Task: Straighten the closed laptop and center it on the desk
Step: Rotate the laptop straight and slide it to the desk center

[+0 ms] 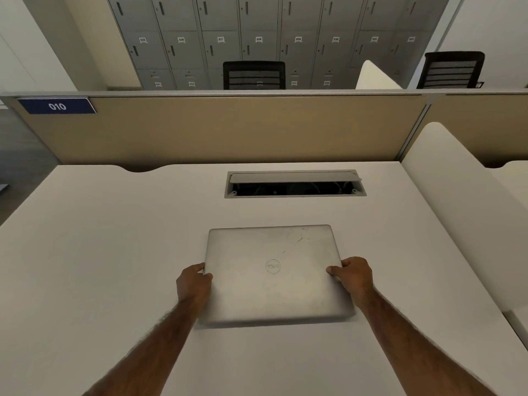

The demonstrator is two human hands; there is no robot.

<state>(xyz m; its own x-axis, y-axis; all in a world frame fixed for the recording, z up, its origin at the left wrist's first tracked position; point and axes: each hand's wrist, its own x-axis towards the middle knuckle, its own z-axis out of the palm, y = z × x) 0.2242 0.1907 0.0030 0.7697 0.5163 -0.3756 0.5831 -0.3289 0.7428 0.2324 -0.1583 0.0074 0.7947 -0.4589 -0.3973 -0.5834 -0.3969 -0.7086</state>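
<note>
A closed silver laptop [274, 274] lies flat on the pale desk [100, 267], lid up, with a round logo at its middle. It sits near the person, roughly midway between the desk's left and right sides, its edges close to square with the desk's far edge, perhaps turned a touch.

Both hands hold it by its side edges. The left hand [193, 282] closes its grip on the left edge, thumb on the lid and fingers curled down along the side. The right hand [355, 277] grips the right edge the same way, thumb resting on the lid and fingers wrapped around the side. Both bare forearms reach in from the near edge.

Beyond the laptop, an open cable hatch [294, 184] is set into the desk, its flap raised over a dark slot. A tan partition [228, 130] stands along the far edge, with a blue "010" sign [57, 106] at its upper left. Behind it are a black chair [253, 75] and grey lockers [257, 32]. A white divider [457, 201] borders the right side.
</note>
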